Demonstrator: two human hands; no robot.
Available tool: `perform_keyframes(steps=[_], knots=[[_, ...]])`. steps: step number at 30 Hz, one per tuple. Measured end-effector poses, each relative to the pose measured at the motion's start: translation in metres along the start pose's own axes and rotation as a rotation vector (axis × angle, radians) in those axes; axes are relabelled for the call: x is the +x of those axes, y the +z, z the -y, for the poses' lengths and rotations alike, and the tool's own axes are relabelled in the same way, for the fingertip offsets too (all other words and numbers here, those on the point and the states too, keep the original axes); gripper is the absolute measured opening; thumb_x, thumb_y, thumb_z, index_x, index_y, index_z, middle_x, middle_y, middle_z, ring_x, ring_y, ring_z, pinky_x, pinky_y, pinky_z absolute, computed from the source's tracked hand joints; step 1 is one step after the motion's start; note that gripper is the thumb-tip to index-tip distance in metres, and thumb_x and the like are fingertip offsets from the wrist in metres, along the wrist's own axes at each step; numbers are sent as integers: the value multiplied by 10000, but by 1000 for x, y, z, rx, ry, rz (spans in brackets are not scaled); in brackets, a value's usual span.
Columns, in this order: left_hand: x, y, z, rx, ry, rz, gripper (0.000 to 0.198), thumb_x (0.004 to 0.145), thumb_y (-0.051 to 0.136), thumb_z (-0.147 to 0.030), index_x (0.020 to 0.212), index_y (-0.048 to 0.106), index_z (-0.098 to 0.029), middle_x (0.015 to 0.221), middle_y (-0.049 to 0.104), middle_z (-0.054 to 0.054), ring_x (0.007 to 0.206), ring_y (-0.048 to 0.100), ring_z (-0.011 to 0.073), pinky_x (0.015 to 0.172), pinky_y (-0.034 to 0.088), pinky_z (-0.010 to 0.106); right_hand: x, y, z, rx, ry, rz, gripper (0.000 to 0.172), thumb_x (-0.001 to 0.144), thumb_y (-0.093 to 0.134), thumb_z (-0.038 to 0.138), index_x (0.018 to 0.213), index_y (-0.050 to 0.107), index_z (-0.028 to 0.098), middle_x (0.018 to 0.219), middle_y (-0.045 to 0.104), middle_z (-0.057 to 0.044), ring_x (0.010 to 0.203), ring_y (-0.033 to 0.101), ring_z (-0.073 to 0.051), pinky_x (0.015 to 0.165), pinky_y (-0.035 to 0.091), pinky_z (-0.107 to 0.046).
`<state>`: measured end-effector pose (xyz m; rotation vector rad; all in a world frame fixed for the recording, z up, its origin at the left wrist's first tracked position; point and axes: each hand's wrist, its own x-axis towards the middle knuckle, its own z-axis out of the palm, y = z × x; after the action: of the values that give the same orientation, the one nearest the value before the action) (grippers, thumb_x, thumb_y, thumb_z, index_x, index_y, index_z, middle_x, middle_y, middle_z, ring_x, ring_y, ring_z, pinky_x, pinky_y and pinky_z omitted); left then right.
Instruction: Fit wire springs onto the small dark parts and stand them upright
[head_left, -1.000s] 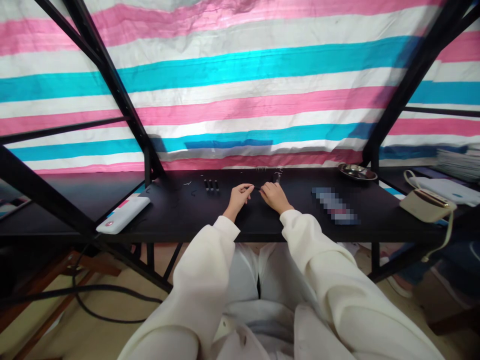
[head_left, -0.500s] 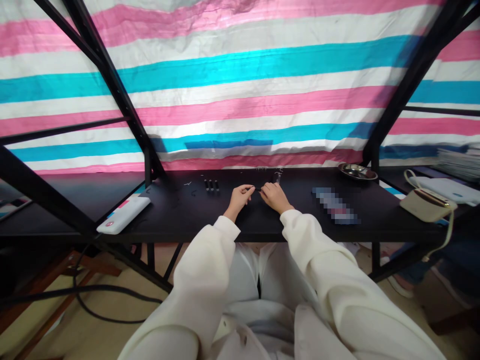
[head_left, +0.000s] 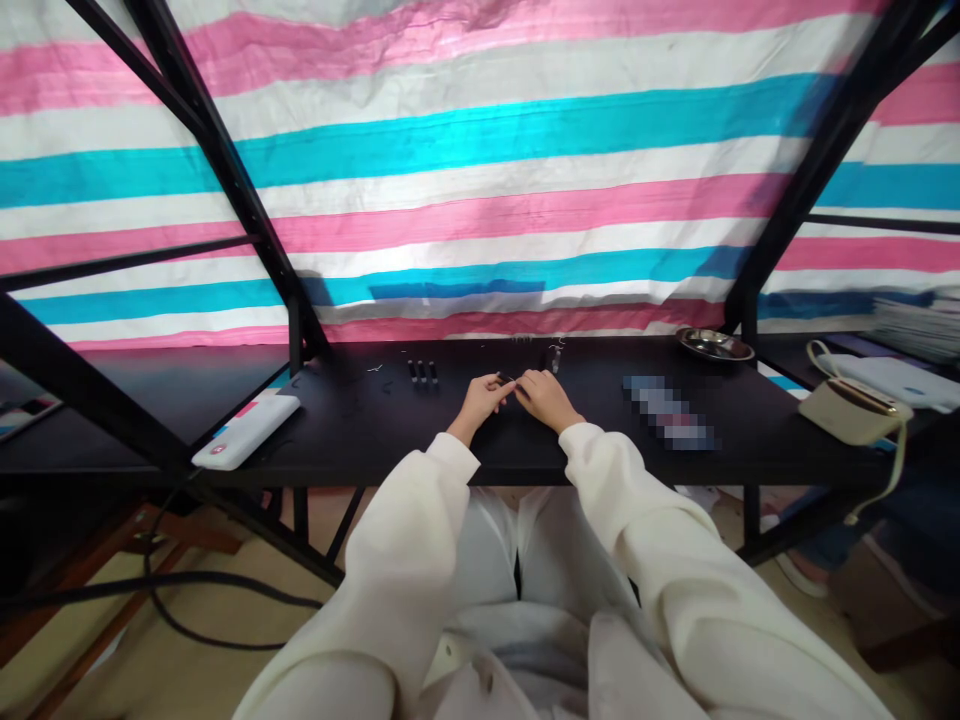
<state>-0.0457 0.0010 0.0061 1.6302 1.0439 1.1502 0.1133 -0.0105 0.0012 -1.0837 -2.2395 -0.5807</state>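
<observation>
Both my hands rest on the black table (head_left: 420,440), fingertips meeting at its middle. My left hand (head_left: 484,397) is pinched closed on a tiny thin piece that I cannot make out. My right hand (head_left: 546,397) is curled closed, its fingertips touching the same small piece. Three small dark cylinders (head_left: 422,372) lie in a row just left of my left hand. A few small bits of wire (head_left: 375,368) lie scattered further left. A small upright dark part (head_left: 553,355) stands behind my right hand.
A white power bank (head_left: 246,430) lies at the table's left edge. A metal dish (head_left: 715,344) sits at the back right, a beige pouch with a strap (head_left: 855,408) at far right. Black frame bars (head_left: 225,160) rise on both sides. A cable (head_left: 210,600) runs across the floor.
My two hands have drawn closer together, and my right hand has slid slightly toward me and left. Nothing else on the table has moved.
</observation>
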Motion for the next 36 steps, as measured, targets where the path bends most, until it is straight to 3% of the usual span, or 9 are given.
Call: perform_keyframes(steps=[2,5,7,9,12,18,36], knots=[[1,-1,0,51,2,-47,324,688,616,-431,758,594,-115,465,493,-37,338,389,55,370,276,187,-1,0,1,45,22,30,258,906,362,266,952,576,130,882,584,-99,822,500,-195,713,324,-309],[4,-8,0,241,-21,-263,306,739,555,-432,769,592,-129,490,519,-18,405,460,84,437,343,198,-2,3,1,106,75,90,265,882,416,264,1070,545,130,970,583,-107,893,516,-200,738,349,-305],[5,-16,0,466,-71,-444,281,764,529,-414,805,604,-147,575,585,21,545,555,126,533,398,216,-2,6,0,127,118,134,250,875,416,235,1060,554,139,980,585,-105,910,524,-196,755,359,-304],[7,-28,1,693,-158,-545,257,774,522,-393,857,618,-170,717,645,65,716,609,179,626,427,248,-2,7,0,129,145,167,232,872,404,208,1022,571,147,963,589,-95,905,531,-189,763,364,-299],[9,-47,2,885,-273,-537,254,792,501,-375,912,624,-188,874,661,109,845,619,234,700,445,301,-2,7,-1,119,160,195,216,863,405,187,977,584,151,934,593,-79,884,535,-181,762,367,-290],[12,-70,7,1038,-364,-485,272,811,470,-358,904,626,-156,929,651,144,894,618,273,736,464,353,-1,5,0,118,177,218,213,859,400,174,946,594,151,923,596,-80,878,532,-180,773,365,-285],[20,-68,8,1094,-396,-456,259,779,474,-291,914,629,-135,932,645,158,892,622,280,716,478,350,0,6,-1,137,190,240,213,856,398,159,933,596,150,917,592,-82,881,524,-177,785,365,-288]])
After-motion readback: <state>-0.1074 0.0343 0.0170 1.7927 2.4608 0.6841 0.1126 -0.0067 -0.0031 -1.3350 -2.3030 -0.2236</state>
